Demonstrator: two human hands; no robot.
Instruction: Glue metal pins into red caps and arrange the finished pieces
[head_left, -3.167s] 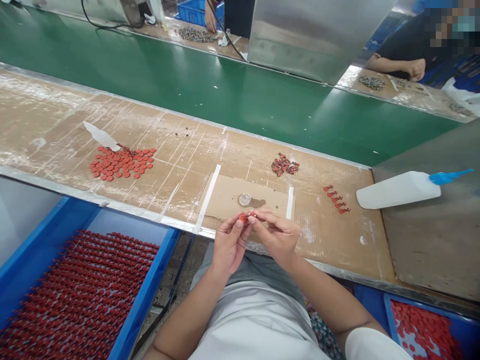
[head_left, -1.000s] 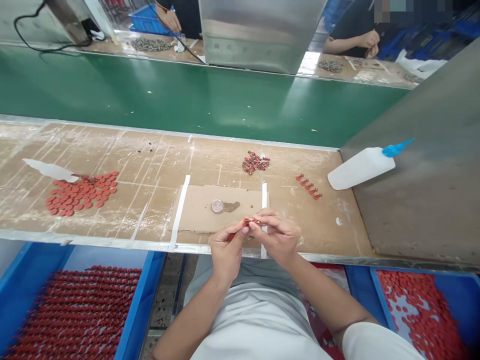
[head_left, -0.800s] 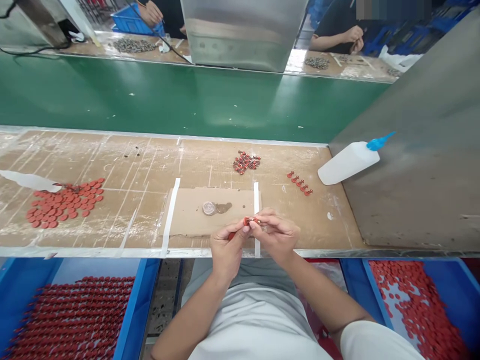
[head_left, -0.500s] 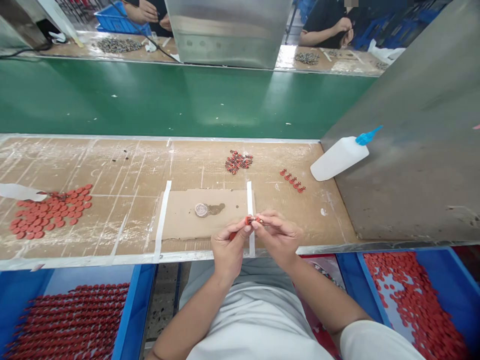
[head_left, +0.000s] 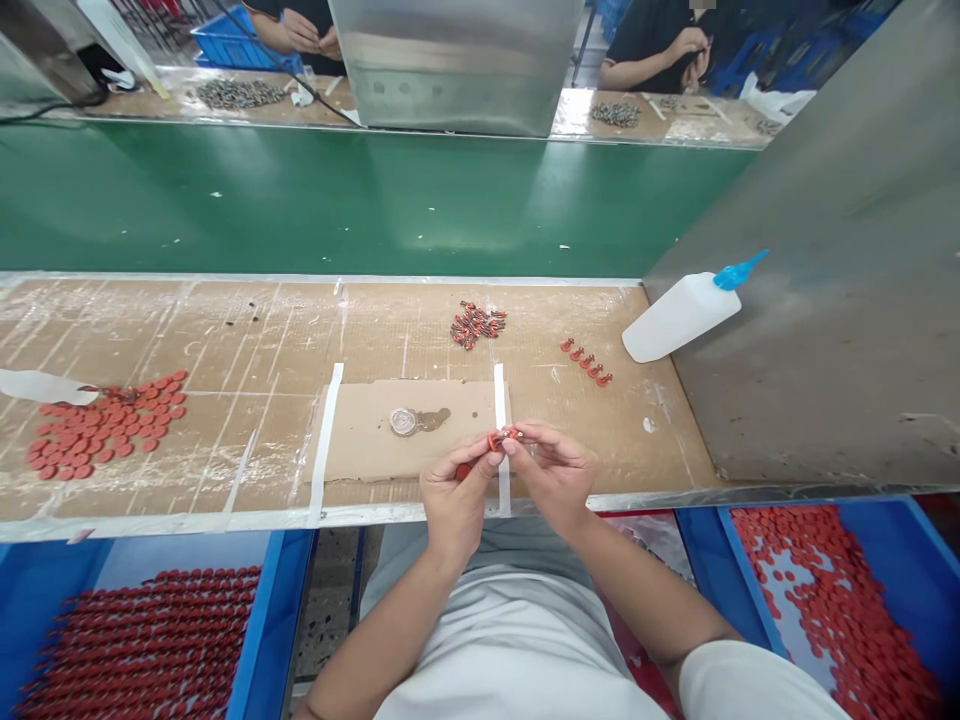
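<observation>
My left hand [head_left: 456, 495] is closed, with a red disc [head_left: 493, 441] pinched between thumb and forefinger. A second red piece [head_left: 463, 470] shows tucked against its fingers. My right hand [head_left: 556, 475] pinches a small red and metal pin-like part [head_left: 513, 434], which meets the disc; whether the two are joined cannot be made out. Both hands are over the front edge of the bench, beside a cardboard sheet [head_left: 367, 440] held by white tape strips. On that sheet sits a small round dish [head_left: 403, 422] with a wet stain at its right.
A pile of small red-and-metal parts [head_left: 478, 325] lies behind the sheet. Several discs with upright pins [head_left: 587, 361] stand in a row near a white squeeze bottle [head_left: 681, 318]. Loose red discs [head_left: 105, 430] lie left. Blue trays [head_left: 251, 640] flank me below. Two people work opposite.
My hands stay together at nearly the same spot, shifted very slightly left. The small part between my fingers has turned a little. The whole view has moved slightly.
</observation>
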